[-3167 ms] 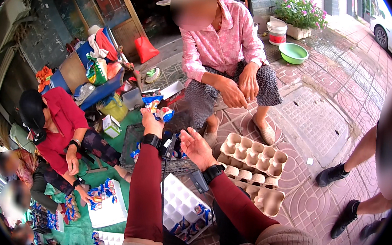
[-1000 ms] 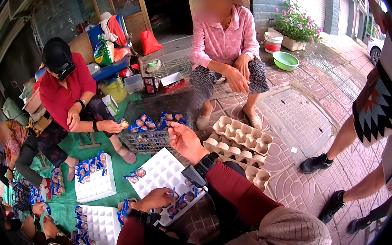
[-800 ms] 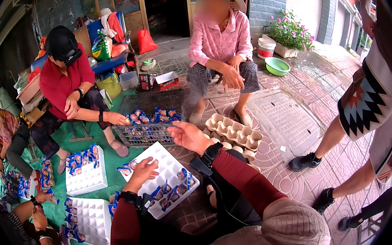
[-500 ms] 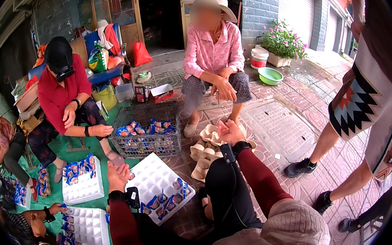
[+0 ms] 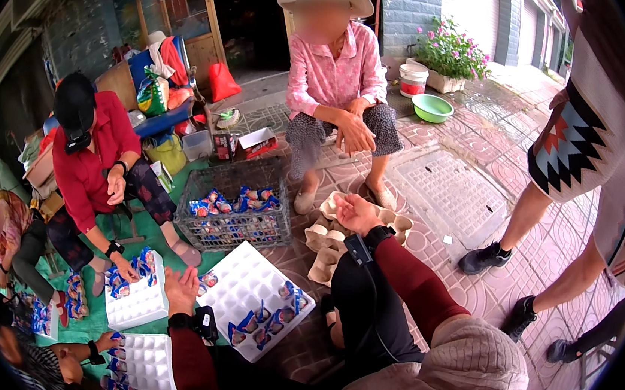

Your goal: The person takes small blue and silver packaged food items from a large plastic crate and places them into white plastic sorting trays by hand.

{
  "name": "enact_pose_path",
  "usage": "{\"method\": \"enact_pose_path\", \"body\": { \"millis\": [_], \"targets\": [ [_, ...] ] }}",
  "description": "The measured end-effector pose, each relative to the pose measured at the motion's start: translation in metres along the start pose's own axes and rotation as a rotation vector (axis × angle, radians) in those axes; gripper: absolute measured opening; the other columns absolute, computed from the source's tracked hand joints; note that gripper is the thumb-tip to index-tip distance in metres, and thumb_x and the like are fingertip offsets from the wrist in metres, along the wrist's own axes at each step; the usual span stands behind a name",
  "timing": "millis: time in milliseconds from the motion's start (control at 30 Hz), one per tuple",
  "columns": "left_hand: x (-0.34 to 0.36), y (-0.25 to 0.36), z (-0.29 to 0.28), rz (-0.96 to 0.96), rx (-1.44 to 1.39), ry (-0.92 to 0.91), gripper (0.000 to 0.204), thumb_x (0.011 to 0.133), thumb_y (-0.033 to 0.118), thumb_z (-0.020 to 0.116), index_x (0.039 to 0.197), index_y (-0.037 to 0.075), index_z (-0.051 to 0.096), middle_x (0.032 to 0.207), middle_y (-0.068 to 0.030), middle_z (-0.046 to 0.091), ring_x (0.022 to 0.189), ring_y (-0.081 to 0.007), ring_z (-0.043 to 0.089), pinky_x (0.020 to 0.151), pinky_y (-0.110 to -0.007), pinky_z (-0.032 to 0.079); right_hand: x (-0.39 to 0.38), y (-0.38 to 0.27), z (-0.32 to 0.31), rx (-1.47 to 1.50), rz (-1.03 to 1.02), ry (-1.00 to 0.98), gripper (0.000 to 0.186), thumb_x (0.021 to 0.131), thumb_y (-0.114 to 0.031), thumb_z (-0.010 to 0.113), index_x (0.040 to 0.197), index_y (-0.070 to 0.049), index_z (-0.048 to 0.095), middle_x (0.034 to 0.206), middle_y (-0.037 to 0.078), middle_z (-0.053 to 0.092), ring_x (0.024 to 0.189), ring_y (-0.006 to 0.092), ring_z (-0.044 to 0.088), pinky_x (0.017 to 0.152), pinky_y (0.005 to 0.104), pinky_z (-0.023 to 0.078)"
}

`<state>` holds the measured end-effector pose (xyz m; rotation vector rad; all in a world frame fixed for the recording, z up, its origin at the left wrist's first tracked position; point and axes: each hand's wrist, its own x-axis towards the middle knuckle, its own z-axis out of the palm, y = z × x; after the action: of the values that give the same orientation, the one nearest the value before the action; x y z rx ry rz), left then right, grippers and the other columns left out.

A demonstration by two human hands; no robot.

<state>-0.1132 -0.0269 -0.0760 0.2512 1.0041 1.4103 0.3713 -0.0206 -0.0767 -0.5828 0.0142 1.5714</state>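
Observation:
My left hand (image 5: pixel 182 288) is held palm up with its fingers apart and nothing in it, beside the left edge of a white foam tray (image 5: pixel 228 278). Several small blue packets (image 5: pixel 268 318) with round contents lie in the tray's hollows, mostly along its near right side. My right hand (image 5: pixel 359 214) is also palm up, empty, its fingers loosely bent. Under and around it are brown moulded pulp cartons (image 5: pixel 324 267) on the paving. A dark plastic crate (image 5: pixel 237 237) beyond the tray holds many of the same blue packets.
A person in red reaches into another white foam tray (image 5: pixel 137 313); a further tray (image 5: pixel 153 364) stands near the lower left. A person in a pink shirt (image 5: pixel 339 77) sits opposite. Someone stands at the right, a black shoe (image 5: pixel 485 258) on the paving. A green basin (image 5: pixel 433 107) lies behind.
The person in red has lowered a hand to the packets in their tray. My left hand has turned slightly, fingers more upright; my right hand stays palm up. The view has shifted slightly.

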Motion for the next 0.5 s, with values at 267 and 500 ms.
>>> {"method": "enact_pose_path", "body": {
  "millis": [267,500],
  "targets": [
    [-0.003,-0.004,0.004,-0.013,0.037,0.002,0.071,0.084,0.050,0.042,0.132,0.007,0.013,0.107,-0.0155,0.052,0.084,-0.0215,0.056,0.066,-0.029,0.045,-0.002,-0.009,-0.010,0.020,-0.018,-0.051,0.024,0.089,-0.018,0.037,0.096,0.002,0.050,0.081,0.007,0.060,0.063,0.0135,0.055,0.056,0.0252,0.046],
    [-0.013,-0.017,0.025,-0.043,0.192,-0.084,0.058,0.085,0.046,0.043,0.122,0.006,0.023,0.094,-0.0166,0.057,0.073,-0.0202,0.056,0.063,-0.030,0.045,-0.046,-0.073,-0.050,0.042,-0.207,-0.005,0.014,0.089,-0.017,0.037,0.085,-0.006,0.045,0.086,0.009,0.061,0.062,0.0123,0.053,0.054,0.0233,0.045]
  ]
}}
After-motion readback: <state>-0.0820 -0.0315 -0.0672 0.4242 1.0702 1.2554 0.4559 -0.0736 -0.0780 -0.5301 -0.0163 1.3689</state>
